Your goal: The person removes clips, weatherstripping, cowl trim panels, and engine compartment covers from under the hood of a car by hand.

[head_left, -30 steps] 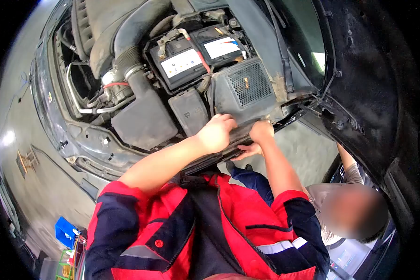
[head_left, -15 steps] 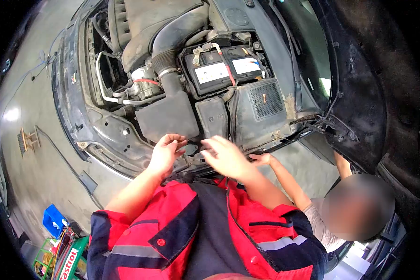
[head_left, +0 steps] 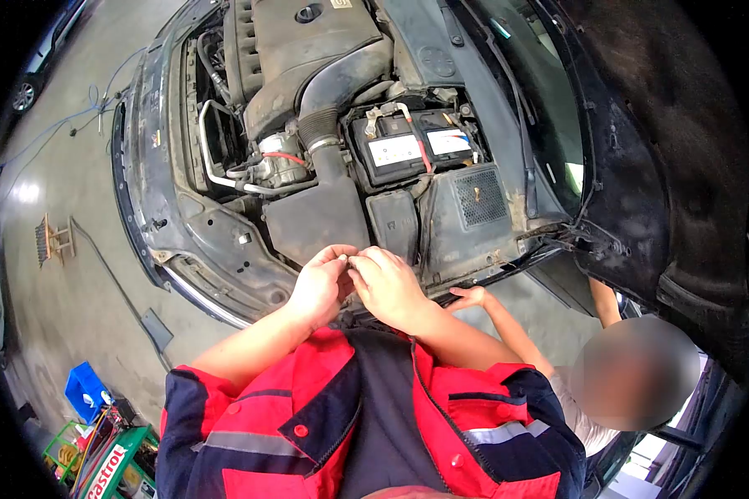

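Note:
My left hand (head_left: 319, 287) and my right hand (head_left: 385, 287) meet fingertip to fingertip above the near edge of a car's engine bay. Both are closed in a pinch, and whatever lies between the fingers is too small to make out. Just beyond them is the black air filter box (head_left: 312, 220), joined to a ribbed intake hose (head_left: 318, 127). A narrow black cover (head_left: 394, 223) sits to its right. Farther back is the car battery (head_left: 383, 170) with white labels and a red cable.
A co-worker's hand (head_left: 468, 297) rests at the fender edge on the right, close to my right forearm. The raised hood (head_left: 666, 166) stands at the right. On the floor at left are a small wooden stand (head_left: 57, 239), a blue bin (head_left: 86, 391) and a green Castrol cart (head_left: 112, 474).
My hands, apart half a second ago, have come together at the fingertips. The view has shifted slightly, so the engine bay sits lower and farther right.

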A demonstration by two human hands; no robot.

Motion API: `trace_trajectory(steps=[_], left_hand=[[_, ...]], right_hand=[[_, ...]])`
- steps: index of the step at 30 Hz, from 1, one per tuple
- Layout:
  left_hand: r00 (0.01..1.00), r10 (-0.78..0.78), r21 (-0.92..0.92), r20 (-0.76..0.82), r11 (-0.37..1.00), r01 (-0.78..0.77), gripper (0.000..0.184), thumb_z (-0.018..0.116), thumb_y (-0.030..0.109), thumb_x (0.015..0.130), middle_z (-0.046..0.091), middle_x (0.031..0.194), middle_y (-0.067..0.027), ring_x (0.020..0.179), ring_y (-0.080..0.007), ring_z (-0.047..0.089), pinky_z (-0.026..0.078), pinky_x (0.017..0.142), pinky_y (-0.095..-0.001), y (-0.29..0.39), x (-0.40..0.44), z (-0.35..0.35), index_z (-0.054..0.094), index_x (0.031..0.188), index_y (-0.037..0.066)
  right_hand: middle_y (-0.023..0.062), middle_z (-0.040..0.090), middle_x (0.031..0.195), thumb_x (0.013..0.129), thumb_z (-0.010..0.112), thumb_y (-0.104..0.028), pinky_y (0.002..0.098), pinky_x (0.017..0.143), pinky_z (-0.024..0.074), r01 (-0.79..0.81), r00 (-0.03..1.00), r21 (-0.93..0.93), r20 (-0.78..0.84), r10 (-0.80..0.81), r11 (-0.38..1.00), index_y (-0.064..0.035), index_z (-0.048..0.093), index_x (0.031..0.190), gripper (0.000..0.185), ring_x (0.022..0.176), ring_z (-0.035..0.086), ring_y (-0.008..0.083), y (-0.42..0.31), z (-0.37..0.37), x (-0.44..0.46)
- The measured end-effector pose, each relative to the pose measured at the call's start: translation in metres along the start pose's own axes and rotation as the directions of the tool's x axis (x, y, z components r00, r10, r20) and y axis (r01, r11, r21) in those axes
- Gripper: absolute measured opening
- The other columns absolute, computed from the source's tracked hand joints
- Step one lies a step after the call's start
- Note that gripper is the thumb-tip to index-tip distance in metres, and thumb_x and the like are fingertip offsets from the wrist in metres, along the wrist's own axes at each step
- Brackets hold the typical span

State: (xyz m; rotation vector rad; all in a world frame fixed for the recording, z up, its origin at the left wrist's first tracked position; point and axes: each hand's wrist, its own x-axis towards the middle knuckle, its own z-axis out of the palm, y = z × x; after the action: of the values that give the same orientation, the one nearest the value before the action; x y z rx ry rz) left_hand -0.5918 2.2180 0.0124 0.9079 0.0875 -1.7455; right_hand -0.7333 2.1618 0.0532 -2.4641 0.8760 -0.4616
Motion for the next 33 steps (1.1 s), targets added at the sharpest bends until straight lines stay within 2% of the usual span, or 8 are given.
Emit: trace_trajectory(steps=[7,11,12,18,22,27,30,33], left_hand=[[0.982,-0.117,0.113,0.146,0.988,0.101,0.024,0.04,0.014,0.105,0.063,0.107,-0.0069,0.092,-0.0173,0.065,0.057,0.08,-0.0335,0.002,-0.028,-0.003,0.055,0.119,0.003],[0.98,-0.115,0.406,0.163,0.913,0.039,0.033,0.037,0.028,0.107,0.062,0.078,-0.0055,0.067,-0.0139,0.058,0.047,0.058,-0.0272,-0.003,-0.043,-0.005,0.059,0.098,0.005],[0.981,-0.133,0.377,0.141,0.924,0.071,0.038,0.036,0.033,0.108,0.055,0.067,-0.004,0.056,-0.0124,0.047,0.036,0.051,-0.0265,-0.006,-0.048,-0.002,0.057,0.089,0.007],[0.937,-0.142,0.291,0.321,0.956,0.045,0.036,0.038,0.034,0.107,0.055,0.074,-0.0014,0.061,-0.0128,0.046,0.036,0.055,-0.0274,-0.012,-0.063,-0.01,0.057,0.09,0.009],[0.943,-0.122,0.269,0.31,0.962,0.036,0.032,0.042,0.03,0.108,0.053,0.07,0.0005,0.057,-0.0096,0.043,0.034,0.052,-0.0242,-0.011,-0.077,-0.004,0.057,0.09,0.009],[0.939,-0.103,0.383,0.329,0.923,-0.033,0.03,0.045,0.031,0.107,0.055,0.075,0.0008,0.061,-0.0096,0.045,0.036,0.056,-0.0243,-0.005,-0.075,-0.016,0.059,0.094,0.008],[0.987,-0.049,0.396,0.153,0.918,-0.016,0.029,0.046,0.031,0.107,0.056,0.074,0.0018,0.062,-0.0087,0.046,0.037,0.057,-0.0241,0.002,-0.083,-0.001,0.06,0.096,0.008],[0.976,-0.023,0.447,0.218,0.891,-0.079,0.029,0.048,0.031,0.107,0.055,0.073,0.0031,0.062,-0.0076,0.046,0.038,0.057,-0.0242,0.008,-0.077,-0.005,0.06,0.095,0.007]], right_hand=[[0.0174,0.061,0.095,0.087,0.065,-0.009,0.0452,0.076,0.0508,-0.004,0.999,0.112,0.037,0.0,0.994,0.0009,0.061,0.097,0.014,0.087,0.062,0.0377,-0.017,-0.012,-0.02],[0.0174,0.059,0.091,0.086,0.065,-0.008,0.0451,0.072,0.0506,0.003,0.995,0.069,-0.097,0.003,0.998,0.0004,0.059,0.092,0.012,0.082,0.061,0.0379,-0.033,-0.011,-0.028],[0.0173,0.058,0.09,0.086,0.066,-0.007,0.045,0.071,0.0506,-0.008,0.995,0.07,-0.097,0.015,0.997,0.0002,0.059,0.091,0.012,0.08,0.061,0.0378,-0.036,-0.01,-0.031],[0.0168,0.057,0.085,0.083,0.068,-0.007,0.0451,0.066,0.0503,-0.048,0.989,0.05,-0.137,0.054,0.998,-0.0004,0.057,0.088,0.014,0.076,0.06,0.0381,-0.047,-0.008,-0.044],[0.0168,0.057,0.083,0.081,0.068,-0.006,0.0453,0.064,0.0504,-0.083,0.987,0.012,-0.134,0.084,0.996,-0.0007,0.056,0.086,0.014,0.074,0.06,0.0385,-0.05,-0.005,-0.049],[0.0184,0.06,0.089,0.084,0.067,-0.004,0.0411,0.069,0.0526,-0.047,0.995,0.18,-0.08,0.063,0.982,0.0026,0.059,0.097,0.017,0.079,0.063,0.0361,-0.056,-0.014,-0.046],[0.0195,0.062,0.096,0.086,0.067,-0.005,0.0386,0.074,0.0535,-0.063,0.997,0.311,-0.019,0.072,0.948,0.0038,0.061,0.107,0.024,0.085,0.064,0.0348,-0.055,-0.015,-0.047],[0.0198,0.064,0.101,0.088,0.068,-0.011,0.0416,0.078,0.0535,-0.107,0.994,0.357,0.011,0.11,0.928,0.003,0.062,0.108,0.026,0.091,0.065,0.0372,-0.053,-0.014,-0.044]])
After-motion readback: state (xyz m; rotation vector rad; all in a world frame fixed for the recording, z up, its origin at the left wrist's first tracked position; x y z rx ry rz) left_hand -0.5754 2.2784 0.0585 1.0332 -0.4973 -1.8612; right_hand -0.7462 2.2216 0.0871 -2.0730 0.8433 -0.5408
